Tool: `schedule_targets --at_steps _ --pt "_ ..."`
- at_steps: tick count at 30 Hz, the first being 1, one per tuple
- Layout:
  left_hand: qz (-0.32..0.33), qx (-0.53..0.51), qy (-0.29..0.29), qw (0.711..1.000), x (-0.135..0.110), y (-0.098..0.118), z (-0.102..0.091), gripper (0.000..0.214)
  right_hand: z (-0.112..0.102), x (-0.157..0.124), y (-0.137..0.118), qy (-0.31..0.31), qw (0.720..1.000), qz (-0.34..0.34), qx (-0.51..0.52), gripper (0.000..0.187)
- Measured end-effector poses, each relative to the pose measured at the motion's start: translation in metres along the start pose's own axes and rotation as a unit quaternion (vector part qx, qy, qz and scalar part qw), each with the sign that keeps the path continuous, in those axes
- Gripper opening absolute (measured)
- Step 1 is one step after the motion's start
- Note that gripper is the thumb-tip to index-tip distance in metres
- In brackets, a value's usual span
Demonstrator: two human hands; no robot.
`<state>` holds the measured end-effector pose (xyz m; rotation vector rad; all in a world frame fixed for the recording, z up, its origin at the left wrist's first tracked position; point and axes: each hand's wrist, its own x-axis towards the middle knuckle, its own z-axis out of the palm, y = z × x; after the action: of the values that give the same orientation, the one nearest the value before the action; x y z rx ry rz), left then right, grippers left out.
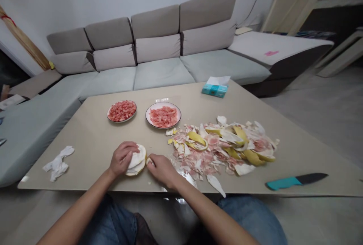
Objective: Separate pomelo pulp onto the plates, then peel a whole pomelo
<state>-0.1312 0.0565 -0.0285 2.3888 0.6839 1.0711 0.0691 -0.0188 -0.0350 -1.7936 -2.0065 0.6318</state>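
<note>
My left hand (122,158) is closed over a piece of pomelo (137,158) with pale white pith, resting on the beige table (93,139) near its front edge. My right hand (160,168) pinches the same piece at its right edge, fingers curled. Just to the right spreads a heap of yellow peel and pinkish membrane scraps (224,146). Behind my hands stand two plates of pink fruit flesh, the left plate (121,110) and the right plate (163,115).
A teal-handled knife (295,180) lies at the table's front right. A crumpled white tissue (59,163) sits at the front left, a teal tissue pack (215,88) at the far edge. A grey sofa (159,59) runs behind the table.
</note>
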Motion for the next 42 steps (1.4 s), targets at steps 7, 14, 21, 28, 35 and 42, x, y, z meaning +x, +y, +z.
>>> schedule_targets --at_steps 7,14,21,28,35,42 --pt "-0.019 -0.01 0.019 1.0 -0.002 -0.002 0.0 0.03 -0.047 -0.011 0.023 0.054 0.984 0.123 -0.113 0.023" --pt "-0.023 -0.02 0.021 0.999 -0.001 -0.002 -0.001 0.029 -0.023 -0.011 -0.003 0.025 0.997 0.02 0.071 0.033" --pt "-0.019 -0.019 0.013 1.0 0.0 -0.002 -0.002 0.028 -0.012 0.015 0.004 -0.069 0.981 -0.056 0.174 0.037" --pt "-0.018 -0.016 0.001 1.0 0.004 -0.001 -0.002 0.028 -0.025 0.032 0.001 -0.09 0.99 -0.074 0.079 0.027" --pt "-0.034 0.002 0.008 0.999 0.006 0.001 0.001 0.028 -0.006 0.036 -0.008 -0.021 0.997 -0.033 0.067 0.025" --pt "-0.04 0.008 0.014 0.999 0.007 0.004 0.001 0.028 0.004 0.03 -0.007 0.019 0.994 -0.022 0.103 0.026"
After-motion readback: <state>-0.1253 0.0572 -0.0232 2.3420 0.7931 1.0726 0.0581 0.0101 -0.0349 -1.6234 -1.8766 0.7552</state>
